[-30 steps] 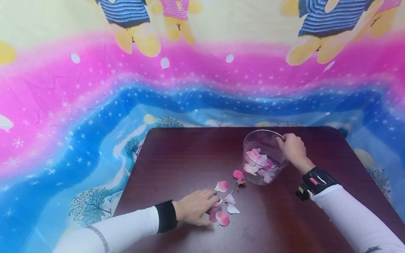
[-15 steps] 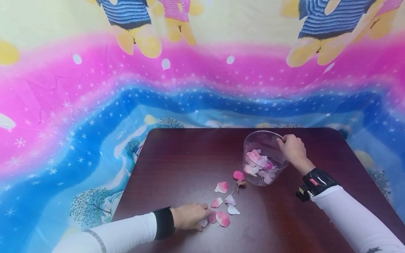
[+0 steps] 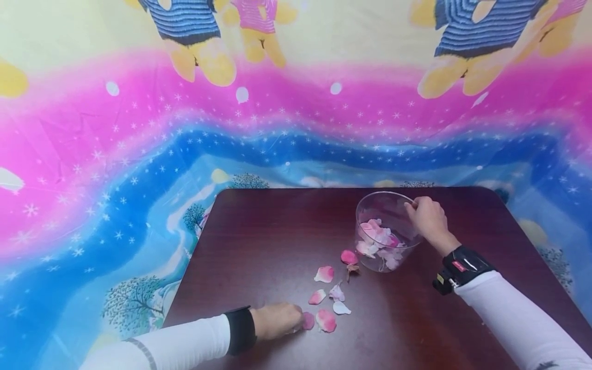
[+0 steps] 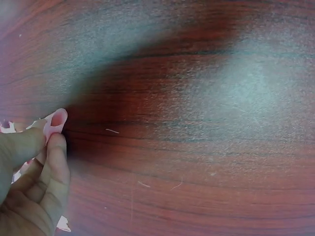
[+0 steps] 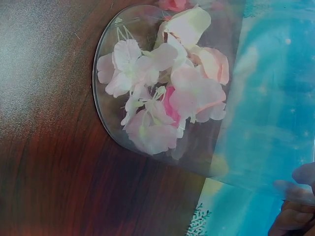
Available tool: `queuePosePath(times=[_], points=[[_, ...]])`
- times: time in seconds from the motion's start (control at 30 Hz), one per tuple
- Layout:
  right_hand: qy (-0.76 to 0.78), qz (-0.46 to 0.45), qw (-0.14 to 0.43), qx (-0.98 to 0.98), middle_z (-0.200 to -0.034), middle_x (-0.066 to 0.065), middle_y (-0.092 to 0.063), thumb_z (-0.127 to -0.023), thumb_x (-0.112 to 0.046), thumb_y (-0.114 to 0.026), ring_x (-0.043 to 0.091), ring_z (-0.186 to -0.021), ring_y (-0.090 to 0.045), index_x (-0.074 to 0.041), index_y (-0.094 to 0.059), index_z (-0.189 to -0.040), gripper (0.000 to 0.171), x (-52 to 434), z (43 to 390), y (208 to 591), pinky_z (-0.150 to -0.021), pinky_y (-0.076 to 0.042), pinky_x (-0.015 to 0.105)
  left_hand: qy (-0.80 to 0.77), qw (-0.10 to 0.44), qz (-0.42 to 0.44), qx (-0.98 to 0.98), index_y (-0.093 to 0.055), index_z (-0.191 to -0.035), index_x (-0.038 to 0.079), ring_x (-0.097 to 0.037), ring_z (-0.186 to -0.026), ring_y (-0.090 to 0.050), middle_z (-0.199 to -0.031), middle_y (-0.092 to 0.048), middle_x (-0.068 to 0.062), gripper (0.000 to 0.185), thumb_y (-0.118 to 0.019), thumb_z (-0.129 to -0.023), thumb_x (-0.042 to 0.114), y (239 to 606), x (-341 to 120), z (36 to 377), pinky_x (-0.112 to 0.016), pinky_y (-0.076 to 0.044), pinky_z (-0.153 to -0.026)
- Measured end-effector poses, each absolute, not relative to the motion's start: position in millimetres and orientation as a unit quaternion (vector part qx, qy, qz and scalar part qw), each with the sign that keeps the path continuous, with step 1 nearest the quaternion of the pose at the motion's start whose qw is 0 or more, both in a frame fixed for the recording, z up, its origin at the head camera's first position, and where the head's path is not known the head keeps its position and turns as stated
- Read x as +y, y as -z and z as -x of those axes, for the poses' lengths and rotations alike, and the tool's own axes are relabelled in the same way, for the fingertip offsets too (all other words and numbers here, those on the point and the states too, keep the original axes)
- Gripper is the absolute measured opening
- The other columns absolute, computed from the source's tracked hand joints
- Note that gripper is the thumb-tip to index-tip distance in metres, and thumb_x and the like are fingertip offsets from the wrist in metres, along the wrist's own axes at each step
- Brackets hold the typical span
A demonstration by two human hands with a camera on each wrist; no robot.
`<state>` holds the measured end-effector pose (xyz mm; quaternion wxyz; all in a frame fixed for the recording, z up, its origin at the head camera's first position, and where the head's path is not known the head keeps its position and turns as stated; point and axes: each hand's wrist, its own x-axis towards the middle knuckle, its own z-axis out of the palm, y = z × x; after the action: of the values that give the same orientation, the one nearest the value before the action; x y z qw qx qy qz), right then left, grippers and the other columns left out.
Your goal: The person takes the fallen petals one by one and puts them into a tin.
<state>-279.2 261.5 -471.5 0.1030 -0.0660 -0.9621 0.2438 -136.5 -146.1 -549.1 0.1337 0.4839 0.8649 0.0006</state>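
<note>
My left hand (image 3: 277, 319) lies at the near left of the dark wooden table (image 3: 268, 231), fingers curled; in the left wrist view thumb and forefinger pinch a small pink petal (image 4: 55, 123). Several loose pink and white petals (image 3: 326, 319) lie just right of it. My right hand (image 3: 427, 218) grips the far rim of a clear glass jar (image 3: 384, 210) that holds several pink and white petals (image 5: 162, 98). The jar stands on the table, seen from above in the right wrist view.
A bright pink, blue and yellow cartoon cloth (image 3: 139, 128) hangs behind and around the table. A pink petal (image 3: 348, 256) and a dried brown bit (image 3: 353, 267) lie against the jar's near side. The table's edges run close at left and right.
My left hand has drawn back toward me from the petal cluster and closed its fingers on a petal. The right hand and jar have stayed put.
</note>
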Motion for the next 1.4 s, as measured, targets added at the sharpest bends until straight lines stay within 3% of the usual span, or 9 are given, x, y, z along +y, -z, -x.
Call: queuePosePath(times=[0.37, 0.73, 0.87, 1.07, 1.2, 1.4], points=[[-0.245, 0.067, 0.102, -0.962, -0.081, 0.021, -0.069, -0.102, -0.030, -0.056, 0.038, -0.076, -0.064, 0.002, -0.069, -0.095, 0.035, 261, 279, 472, -0.059, -0.047, 0.046, -0.029, 0.143, -0.470, 0.870, -0.069, -0.078, 0.016, 0.002, -0.062, -0.041, -0.074, -0.057, 0.010, 0.014, -0.070, -0.090, 0.008, 529, -141, 152, -0.009, -0.036, -0.054], [-0.247, 0.062, 0.111, -0.961, -0.080, 0.021, -0.069, -0.101, -0.026, -0.058, 0.039, -0.076, -0.065, 0.002, -0.070, -0.094, 0.031, 262, 277, 472, -0.057, -0.046, 0.048, -0.046, 0.060, -0.497, 0.864, -0.070, -0.095, 0.014, 0.000, -0.068, -0.050, -0.079, -0.060, 0.006, 0.003, -0.070, -0.095, 0.011, 496, -119, 181, -0.008, -0.042, -0.061], [-0.245, 0.062, 0.109, -0.961, -0.077, 0.018, -0.068, -0.101, -0.027, -0.057, 0.037, -0.074, -0.064, 0.001, -0.069, -0.093, 0.032, 262, 278, 472, -0.056, -0.045, 0.045, -0.048, 0.023, -0.505, 0.862, -0.072, -0.108, 0.015, 0.000, -0.077, -0.058, -0.087, -0.063, 0.006, 0.016, -0.074, -0.093, 0.018, 480, -109, 188, -0.007, -0.049, -0.072], [-0.246, 0.066, 0.098, -0.962, -0.075, 0.016, -0.067, -0.102, -0.029, -0.057, 0.033, -0.071, -0.062, 0.001, -0.069, -0.094, 0.033, 262, 279, 472, -0.055, -0.043, 0.042, -0.050, -0.040, -0.523, 0.850, -0.070, -0.114, 0.015, -0.004, -0.087, -0.061, -0.096, -0.065, 0.004, 0.032, -0.083, -0.085, 0.021, 451, -93, 201, -0.009, -0.052, -0.081], [-0.248, 0.067, 0.094, -0.962, -0.076, 0.016, -0.067, -0.102, -0.029, -0.057, 0.033, -0.072, -0.062, 0.001, -0.069, -0.094, 0.034, 261, 279, 472, -0.055, -0.043, 0.041, -0.051, -0.077, -0.537, 0.839, -0.069, -0.119, 0.015, -0.006, -0.095, -0.061, -0.103, -0.065, 0.002, 0.037, -0.082, -0.086, 0.019, 430, -84, 209, -0.013, -0.053, -0.088], [-0.247, 0.063, 0.103, -0.962, -0.076, 0.017, -0.067, -0.101, -0.029, -0.057, 0.034, -0.072, -0.063, 0.001, -0.069, -0.093, 0.033, 262, 280, 473, -0.056, -0.045, 0.043, -0.045, -0.138, -0.543, 0.827, -0.068, -0.116, 0.015, -0.006, -0.098, -0.063, -0.106, -0.065, 0.002, 0.029, -0.078, -0.090, 0.017, 403, -66, 218, -0.016, -0.054, -0.091]])
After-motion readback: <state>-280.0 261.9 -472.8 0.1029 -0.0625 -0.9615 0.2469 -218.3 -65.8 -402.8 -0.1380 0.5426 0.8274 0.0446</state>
